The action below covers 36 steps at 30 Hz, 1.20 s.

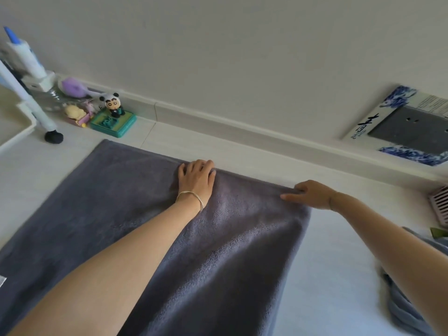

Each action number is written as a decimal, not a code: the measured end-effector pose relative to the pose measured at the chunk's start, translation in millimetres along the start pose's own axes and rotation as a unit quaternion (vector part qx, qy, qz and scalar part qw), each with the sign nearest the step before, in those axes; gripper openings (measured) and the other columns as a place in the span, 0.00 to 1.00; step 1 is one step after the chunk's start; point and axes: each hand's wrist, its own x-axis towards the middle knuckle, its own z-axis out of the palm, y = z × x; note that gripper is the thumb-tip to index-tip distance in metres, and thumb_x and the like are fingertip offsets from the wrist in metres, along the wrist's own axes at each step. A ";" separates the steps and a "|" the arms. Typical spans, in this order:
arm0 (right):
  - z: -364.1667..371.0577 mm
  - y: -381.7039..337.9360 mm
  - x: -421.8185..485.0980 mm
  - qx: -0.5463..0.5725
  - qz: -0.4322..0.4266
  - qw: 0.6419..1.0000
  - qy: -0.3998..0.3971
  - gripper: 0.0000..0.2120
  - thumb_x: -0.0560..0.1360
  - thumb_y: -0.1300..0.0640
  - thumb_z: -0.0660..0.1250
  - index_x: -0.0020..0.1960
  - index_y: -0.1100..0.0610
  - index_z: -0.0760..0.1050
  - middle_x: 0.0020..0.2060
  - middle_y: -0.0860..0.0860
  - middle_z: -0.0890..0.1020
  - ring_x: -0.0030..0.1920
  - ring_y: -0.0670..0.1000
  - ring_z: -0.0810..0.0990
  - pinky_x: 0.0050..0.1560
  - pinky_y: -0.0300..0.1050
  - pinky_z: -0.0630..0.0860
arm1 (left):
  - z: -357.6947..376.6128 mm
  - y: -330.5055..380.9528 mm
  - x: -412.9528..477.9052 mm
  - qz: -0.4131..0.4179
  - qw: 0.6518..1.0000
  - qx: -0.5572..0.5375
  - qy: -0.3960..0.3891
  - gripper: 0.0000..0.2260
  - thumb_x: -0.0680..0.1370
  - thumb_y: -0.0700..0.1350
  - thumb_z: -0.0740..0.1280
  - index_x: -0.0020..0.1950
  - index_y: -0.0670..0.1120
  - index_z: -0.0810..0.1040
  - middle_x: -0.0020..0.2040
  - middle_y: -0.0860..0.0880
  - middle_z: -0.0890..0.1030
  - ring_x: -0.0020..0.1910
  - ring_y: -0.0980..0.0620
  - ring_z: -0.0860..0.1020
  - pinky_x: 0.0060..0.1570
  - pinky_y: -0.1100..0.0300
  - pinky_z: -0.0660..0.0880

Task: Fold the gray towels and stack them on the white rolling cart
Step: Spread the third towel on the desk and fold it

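Two hands, left hand [196, 177] and right hand [312, 194]; one towel [97, 214] spread out; one gray heap [407, 311]; one bracelet [191, 195]; one panda figure [112, 106]; one green box [120, 127]; one purple toy [72, 87]; one cart [17, 135]; one vent [440, 204]

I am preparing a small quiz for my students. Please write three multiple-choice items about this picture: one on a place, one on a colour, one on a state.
1. Where does the panda figure stand?
A) on a green base by the wall
B) on a chair
C) inside a drawer

2. What colour is the towel under the arms?
A) white
B) dark gray
C) red

3. What does the left hand do?
A) rests flat on the towel
B) holds a cup
C) hangs in the air

Answers:
1 A, the base sits at the wall's foot.
2 B, the cloth is dark gray all over.
3 A, its fingers lie spread at the towel's far edge.
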 end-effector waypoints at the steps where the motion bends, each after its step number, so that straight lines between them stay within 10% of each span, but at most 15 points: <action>1: 9.3 3.9 2.7 -0.011 -0.016 0.999 0.041 0.18 0.71 0.39 0.67 0.36 0.52 0.70 0.35 0.48 0.75 0.43 0.55 0.75 0.42 0.44 0.66 | -0.4 2.7 5.2 -0.007 1.000 -0.001 0.015 0.11 0.80 0.49 0.53 0.51 0.49 0.73 0.51 0.49 0.77 0.55 0.44 0.73 0.61 0.47 0.63; 6: 50.9 -4.4 -11.2 0.096 -0.055 0.956 0.272 0.16 0.71 0.54 0.71 0.58 0.55 0.73 0.57 0.52 0.75 0.60 0.56 0.71 0.62 0.47 0.64 | -0.1 7.7 11.9 0.005 1.000 0.009 -0.024 0.11 0.80 0.47 0.56 0.59 0.48 0.74 0.64 0.45 0.73 0.64 0.43 0.67 0.66 0.47 0.57; 9: 74.2 -15.8 -31.9 0.191 -0.048 0.920 0.340 0.21 0.73 0.56 0.69 0.64 0.58 0.71 0.64 0.54 0.71 0.66 0.55 0.68 0.68 0.47 0.63 | -5.1 12.7 -15.6 0.005 0.995 0.029 -0.098 0.26 0.80 0.58 0.46 0.77 0.52 0.51 0.78 0.45 0.50 0.76 0.44 0.48 0.72 0.45 0.38; 13: 106.3 -30.8 -80.5 0.381 0.028 0.867 0.321 0.26 0.76 0.56 0.66 0.71 0.58 0.63 0.69 0.53 0.67 0.70 0.52 0.65 0.71 0.45 0.62 | -20.0 24.5 -84.3 0.066 0.976 0.049 -0.201 0.38 0.67 0.68 0.27 0.75 0.54 0.33 0.77 0.49 0.36 0.76 0.48 0.37 0.70 0.44 0.32; 19: 159.9 -58.6 -154.4 0.446 0.033 0.854 0.267 0.20 0.79 0.51 0.60 0.70 0.52 0.68 0.68 0.46 0.71 0.71 0.48 0.66 0.72 0.47 0.62 | -35.7 23.0 -163.7 0.152 0.960 -0.023 -0.234 0.39 0.63 0.69 0.17 0.71 0.58 0.35 0.77 0.55 0.40 0.76 0.53 0.40 0.70 0.52 0.32; 24: 196.6 -90.0 -213.2 0.304 -0.057 0.938 0.156 0.17 0.82 0.52 0.51 0.54 0.39 0.77 0.67 0.35 0.65 0.71 0.38 0.52 0.73 0.42 0.45 | -60.8 19.4 -208.4 0.212 0.945 -0.101 -0.226 0.32 0.71 0.68 0.26 0.73 0.61 0.43 0.77 0.55 0.50 0.76 0.54 0.47 0.72 0.53 0.38; 30: 219.8 -103.6 -277.4 0.515 0.021 0.828 0.223 0.15 0.82 0.54 0.54 0.51 0.47 0.81 0.56 0.40 0.78 0.58 0.36 0.73 0.67 0.41 0.67 | -64.9 15.6 -242.4 0.272 0.927 0.028 -0.258 0.32 0.75 0.64 0.28 0.76 0.57 0.50 0.77 0.53 0.56 0.76 0.48 0.54 0.71 0.44 0.42; 36: 263.9 -107.2 -299.7 0.397 0.030 0.885 0.242 0.18 0.77 0.39 0.51 0.52 0.37 0.79 0.67 0.34 0.65 0.69 0.36 0.57 0.72 0.43 0.54 | -63.6 11.3 -256.8 0.230 0.930 0.052 -0.281 0.25 0.81 0.58 0.38 0.74 0.54 0.59 0.69 0.51 0.72 0.68 0.47 0.71 0.68 0.41 0.57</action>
